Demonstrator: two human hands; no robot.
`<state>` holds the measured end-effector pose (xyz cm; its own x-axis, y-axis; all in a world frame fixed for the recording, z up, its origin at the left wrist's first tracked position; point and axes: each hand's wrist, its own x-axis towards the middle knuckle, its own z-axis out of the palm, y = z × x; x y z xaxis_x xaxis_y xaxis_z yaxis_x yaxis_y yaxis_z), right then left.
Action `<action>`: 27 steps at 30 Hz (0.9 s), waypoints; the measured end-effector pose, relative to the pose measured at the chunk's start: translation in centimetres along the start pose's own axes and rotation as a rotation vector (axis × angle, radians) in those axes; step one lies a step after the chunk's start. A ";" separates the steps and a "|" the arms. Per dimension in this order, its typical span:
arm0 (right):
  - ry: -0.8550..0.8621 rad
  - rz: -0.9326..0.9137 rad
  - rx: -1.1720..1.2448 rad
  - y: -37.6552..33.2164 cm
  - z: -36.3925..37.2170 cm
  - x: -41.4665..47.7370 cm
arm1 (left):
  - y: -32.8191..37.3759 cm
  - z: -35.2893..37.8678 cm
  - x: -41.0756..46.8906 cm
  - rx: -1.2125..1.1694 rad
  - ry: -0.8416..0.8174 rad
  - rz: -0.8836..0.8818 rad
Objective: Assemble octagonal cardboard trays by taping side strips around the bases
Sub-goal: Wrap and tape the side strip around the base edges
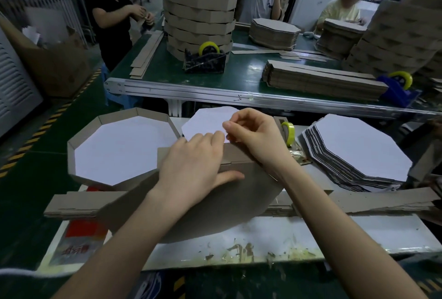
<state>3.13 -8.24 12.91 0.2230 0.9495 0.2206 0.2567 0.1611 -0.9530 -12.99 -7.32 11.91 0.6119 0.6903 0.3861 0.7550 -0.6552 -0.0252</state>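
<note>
Side strip (235, 157) runs left-right atop tilted base (215, 207); left hand (191, 160) pressing flat, right hand (253, 136) pinching strip edge.

The blurred tray stack (404, 35) overruns the right edge.

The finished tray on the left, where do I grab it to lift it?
I'd grab the finished tray by its upright brown wall, pinching over the rim from above on the far-left side. It lies flat and open-topped, so the wall stands free there, while its right side is crowded by the left hand and the cardboard it presses.
</note>
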 end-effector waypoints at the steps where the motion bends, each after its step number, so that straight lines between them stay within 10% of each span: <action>1: 0.052 -0.011 0.018 0.0 -0.4 0.3 | -0.1 0.2 0.1 0.013 -0.008 0.009; 27: 0.374 0.403 -0.215 4.8 -11.7 4.7 | 1.7 -0.4 1.2 -0.213 -0.046 -0.027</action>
<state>16.44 -6.16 11.77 0.6488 0.7590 -0.0544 0.2595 -0.2879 -0.9218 -11.07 -7.71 12.73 0.6060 0.7185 0.3414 0.7075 -0.6830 0.1815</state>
